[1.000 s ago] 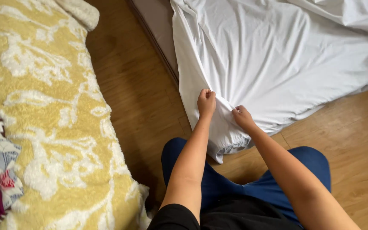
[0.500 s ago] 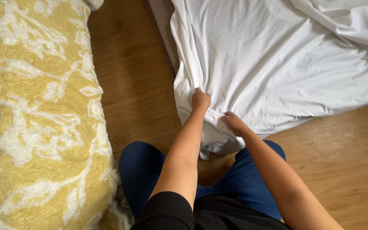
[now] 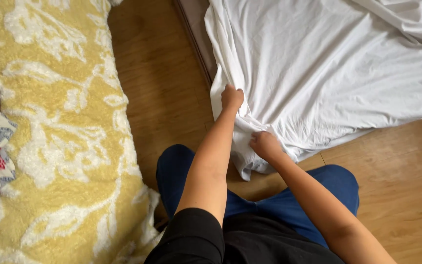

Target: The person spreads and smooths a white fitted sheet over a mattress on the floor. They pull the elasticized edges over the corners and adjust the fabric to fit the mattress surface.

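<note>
Currently the left hand [image 3: 231,97] and the right hand [image 3: 264,144] both have fingers clenched on a bunched corner of the white sheet [image 3: 328,73], which is spread over the mattress edge and hanging onto the wooden floor [image 3: 162,88], beside the yellow blanket [image 3: 50,146].
</note>
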